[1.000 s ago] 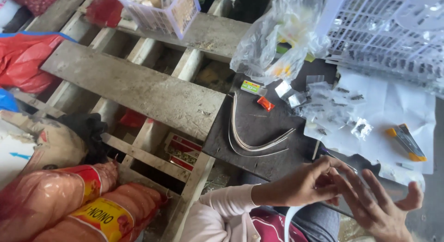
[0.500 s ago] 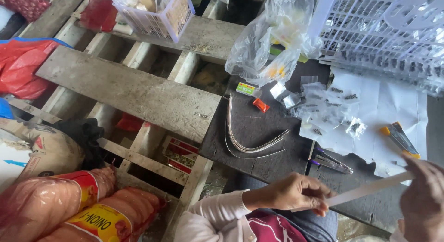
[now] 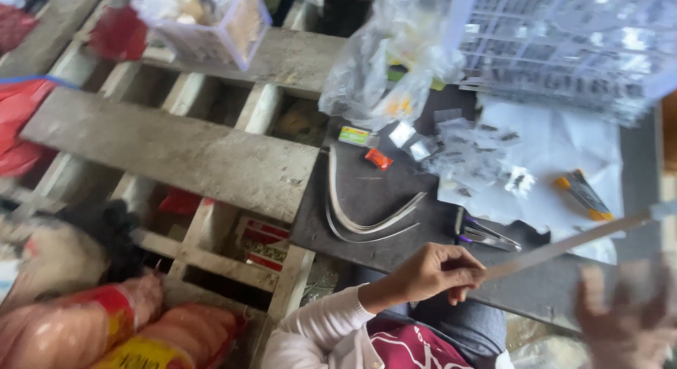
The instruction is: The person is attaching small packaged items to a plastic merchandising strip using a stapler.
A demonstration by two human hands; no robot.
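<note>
My left hand (image 3: 431, 270), in a white sleeve, pinches one end of a thin pale strip (image 3: 564, 245) that slants up to the right edge. My right hand (image 3: 624, 319) is blurred at the bottom right, fingers spread, just below the strip and apart from it. Both hands hover over the near edge of a dark board (image 3: 395, 192). Two curved pale strips (image 3: 367, 224) lie on the board ahead of my left hand. A small tool with purple handles (image 3: 486, 236) rests beside them.
A white sheet (image 3: 571, 140) carries small clear packets and an orange-handled tool (image 3: 582, 194). Behind are a clear plastic bag (image 3: 377, 80) and a white basket (image 3: 564, 44). Left lies a wooden pallet (image 3: 169, 154); mesh sacks (image 3: 92, 327) sit at the bottom left.
My hands were together a second ago. The right hand has since drawn away to the right and dropped off the strip, which now stretches out from my left hand.
</note>
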